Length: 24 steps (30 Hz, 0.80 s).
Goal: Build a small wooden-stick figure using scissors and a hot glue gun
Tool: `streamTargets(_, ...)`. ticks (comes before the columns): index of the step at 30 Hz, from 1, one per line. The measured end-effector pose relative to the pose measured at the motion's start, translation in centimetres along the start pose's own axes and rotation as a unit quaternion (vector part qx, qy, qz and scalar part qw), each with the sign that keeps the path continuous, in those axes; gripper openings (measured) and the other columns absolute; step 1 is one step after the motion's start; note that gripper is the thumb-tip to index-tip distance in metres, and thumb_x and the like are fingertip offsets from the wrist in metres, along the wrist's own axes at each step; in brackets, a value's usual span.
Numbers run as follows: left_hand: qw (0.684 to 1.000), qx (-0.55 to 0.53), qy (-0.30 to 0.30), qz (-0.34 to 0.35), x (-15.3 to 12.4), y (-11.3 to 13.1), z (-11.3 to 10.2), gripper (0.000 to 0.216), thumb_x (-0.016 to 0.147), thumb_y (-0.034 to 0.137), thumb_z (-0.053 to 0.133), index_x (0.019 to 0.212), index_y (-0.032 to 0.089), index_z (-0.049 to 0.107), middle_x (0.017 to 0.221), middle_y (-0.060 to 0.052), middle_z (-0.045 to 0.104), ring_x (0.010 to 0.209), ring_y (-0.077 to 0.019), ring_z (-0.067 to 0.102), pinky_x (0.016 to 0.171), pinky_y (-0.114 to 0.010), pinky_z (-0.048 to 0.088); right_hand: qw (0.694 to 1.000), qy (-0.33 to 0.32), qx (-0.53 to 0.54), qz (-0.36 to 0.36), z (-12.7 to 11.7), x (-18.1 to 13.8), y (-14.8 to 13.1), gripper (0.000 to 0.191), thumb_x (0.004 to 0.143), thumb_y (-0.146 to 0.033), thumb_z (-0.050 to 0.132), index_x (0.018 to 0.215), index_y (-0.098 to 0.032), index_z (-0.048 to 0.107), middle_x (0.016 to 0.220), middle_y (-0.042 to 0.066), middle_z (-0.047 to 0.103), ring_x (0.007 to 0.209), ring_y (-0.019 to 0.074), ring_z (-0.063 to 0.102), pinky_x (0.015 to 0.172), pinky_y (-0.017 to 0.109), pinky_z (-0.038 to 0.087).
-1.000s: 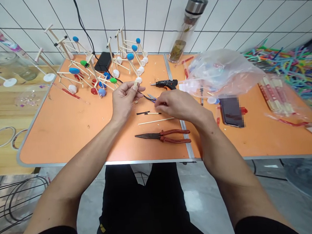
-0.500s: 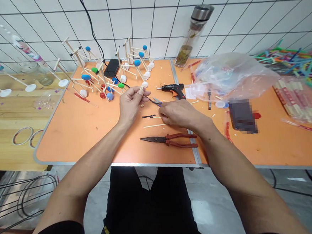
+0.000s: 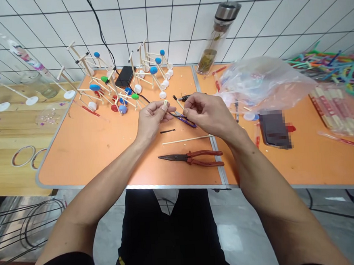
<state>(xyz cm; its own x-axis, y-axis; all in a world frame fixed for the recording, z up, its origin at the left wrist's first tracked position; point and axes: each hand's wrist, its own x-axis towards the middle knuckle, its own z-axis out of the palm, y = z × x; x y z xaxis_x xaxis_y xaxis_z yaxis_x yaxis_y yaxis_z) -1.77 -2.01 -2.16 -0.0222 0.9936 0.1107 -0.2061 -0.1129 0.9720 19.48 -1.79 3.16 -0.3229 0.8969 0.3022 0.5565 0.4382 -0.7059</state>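
My left hand point(image 3: 152, 119) pinches a short piece of pale wood point(image 3: 165, 103) between thumb and fingertips. Close to its right, my right hand point(image 3: 204, 111) is closed on a thin wooden stick point(image 3: 178, 102) with a black tip, held tilted above the table. Below the hands lie purple-handled scissors point(image 3: 188, 121), a black strip point(image 3: 167, 131) and a loose wooden stick point(image 3: 183, 140). Long-nose pliers point(image 3: 191, 157) with red handles rest nearer the front edge. Behind my right hand, the glue gun point(image 3: 184, 97) is mostly hidden.
Several small stick models point(image 3: 96, 87) with coloured caps stand at the back left. A glass bottle point(image 3: 216, 41) leans in view by the wall. Toward the right are a plastic bag point(image 3: 267, 83), a dark pixelated object point(image 3: 274, 129), packed wooden sticks point(image 3: 334, 111) and coloured strips point(image 3: 339, 70).
My right hand has lifted the black-tipped stick off the table and raised it beside my left hand. My left hand keeps its wood piece.
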Motion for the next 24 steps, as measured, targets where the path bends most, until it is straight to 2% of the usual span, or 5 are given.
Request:
streamTargets(5, 0.999, 0.002, -0.047, -0.020, -0.6, -0.2, 0.6, 0.052, 0.085, 0.066, 0.095, 0.103, 0.020, 0.080, 0.103, -0.010, 0.090, 0.076, -0.0151, 0.082, 0.077, -0.027, 0.065, 0.993, 0.060, 0.092, 0.038, 1.1, 0.4, 0.4, 0.013, 0.090, -0.036, 0.072, 0.098, -0.027, 0.076, 0.089, 0.003, 0.072, 0.083, 0.0220, 0.066, 0.075, 0.035, 0.053)
streamTargets(17, 0.998, -0.016, -0.064, -0.017, -0.7, -0.4, 0.8, 0.050, 0.082, 0.062, 0.097, 0.107, 0.021, 0.085, 0.103, -0.010, 0.091, 0.073, -0.0158, 0.082, 0.074, -0.028, 0.067, 0.990, 0.067, 0.122, 0.038, 1.6, 0.7, 0.4, 0.011, 0.089, -0.033, 0.074, 0.094, -0.025, 0.080, 0.092, 0.003, 0.078, 0.081, 0.0204, 0.067, 0.076, 0.035, 0.055)
streamTargets(24, 0.998, 0.023, -0.050, -0.024, -0.7, -0.3, 0.8, 0.046, 0.087, 0.061, 0.094, 0.109, 0.022, 0.085, 0.107, -0.009, 0.091, 0.077, -0.0176, 0.084, 0.074, -0.029, 0.068, 0.981, 0.062, 0.166, 0.072, 1.3, 1.0, -0.2, 0.003, 0.084, -0.024, 0.077, 0.086, -0.023, 0.078, 0.084, 0.002, 0.071, 0.075, 0.0180, 0.062, 0.071, 0.033, 0.051)
